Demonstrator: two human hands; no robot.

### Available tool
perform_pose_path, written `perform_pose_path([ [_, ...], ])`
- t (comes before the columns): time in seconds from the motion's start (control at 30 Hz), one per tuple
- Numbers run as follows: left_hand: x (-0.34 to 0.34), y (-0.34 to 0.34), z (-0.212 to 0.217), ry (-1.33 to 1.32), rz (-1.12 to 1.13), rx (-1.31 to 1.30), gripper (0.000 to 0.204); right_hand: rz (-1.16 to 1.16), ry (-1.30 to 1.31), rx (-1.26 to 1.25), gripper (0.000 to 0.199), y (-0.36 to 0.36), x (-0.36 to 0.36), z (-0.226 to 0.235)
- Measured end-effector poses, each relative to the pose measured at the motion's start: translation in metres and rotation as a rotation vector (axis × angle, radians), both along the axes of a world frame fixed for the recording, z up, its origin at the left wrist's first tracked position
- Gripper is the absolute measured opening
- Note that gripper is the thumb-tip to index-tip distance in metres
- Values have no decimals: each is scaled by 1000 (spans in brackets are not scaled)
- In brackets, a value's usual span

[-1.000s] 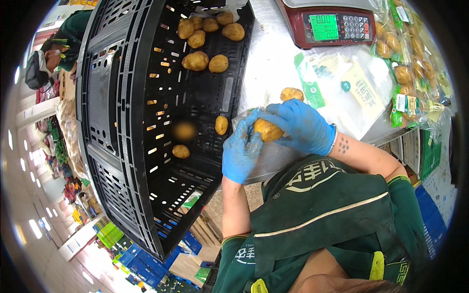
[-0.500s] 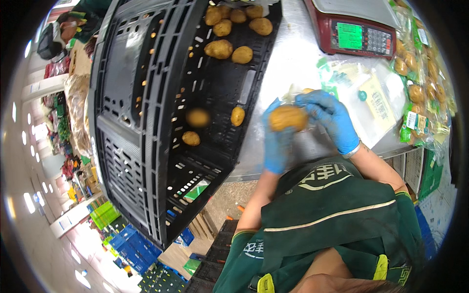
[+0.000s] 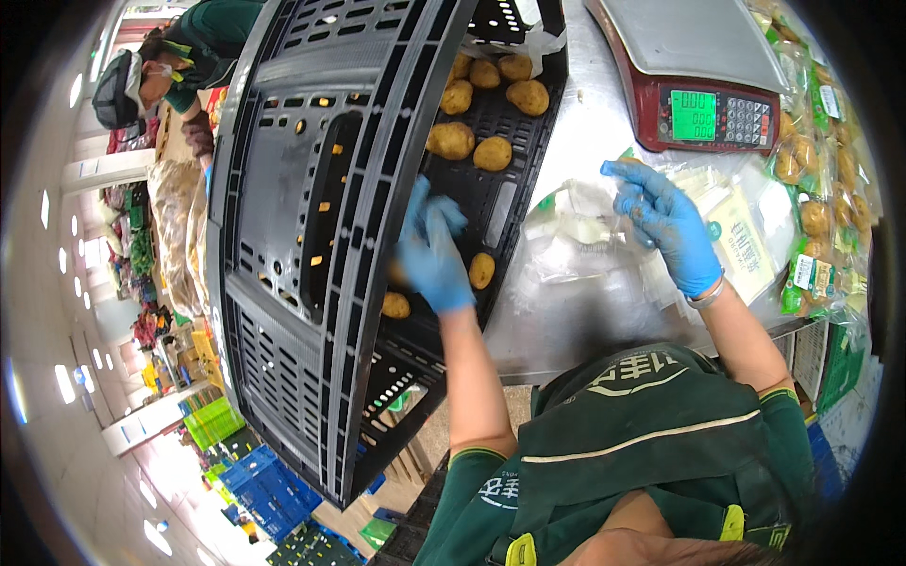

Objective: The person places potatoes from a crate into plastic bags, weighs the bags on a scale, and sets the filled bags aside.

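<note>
My left hand (image 3: 436,247), in a blue glove, reaches into the black plastic crate (image 3: 505,203). Its fingers are apart, slightly smeared by motion, and I see nothing in them. A blurred potato (image 3: 397,274) shows partly behind this hand, and another potato (image 3: 395,305) lies just below. To its right rests a single potato (image 3: 481,271); several more potatoes (image 3: 451,141) sit towards the crate's far end. Over the metal table, my right hand (image 3: 665,219), also gloved, has loosely bent fingers spread apart. Beside it lies a crumpled clear plastic bag (image 3: 571,226).
A red scale (image 3: 651,104) with a grey pan and lit green display stands at the far right. Flat printed bags (image 3: 746,222) lie before it. Bagged potatoes (image 3: 813,217) line the right edge. Beyond the crate, a person (image 3: 193,71) bends at far left.
My left hand has swung left from the table into the crate; the potato it held no longer shows there. My right hand has come apart from the bag. The view has shifted.
</note>
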State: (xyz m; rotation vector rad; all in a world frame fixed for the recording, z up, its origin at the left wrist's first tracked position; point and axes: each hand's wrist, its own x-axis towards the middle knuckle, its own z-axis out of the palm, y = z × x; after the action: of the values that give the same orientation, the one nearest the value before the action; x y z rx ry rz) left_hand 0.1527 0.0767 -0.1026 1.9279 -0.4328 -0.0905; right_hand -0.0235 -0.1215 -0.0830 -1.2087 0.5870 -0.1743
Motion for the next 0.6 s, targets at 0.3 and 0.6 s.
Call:
perform_pose_path([
  [0.3,136,-56,-110,-455,-287,933,78,-140,216,-146,19,-21,-14,7],
  [0.6,133,-56,-93,-245,-294,817,80,-95,169,-313,20,3,-17,11],
])
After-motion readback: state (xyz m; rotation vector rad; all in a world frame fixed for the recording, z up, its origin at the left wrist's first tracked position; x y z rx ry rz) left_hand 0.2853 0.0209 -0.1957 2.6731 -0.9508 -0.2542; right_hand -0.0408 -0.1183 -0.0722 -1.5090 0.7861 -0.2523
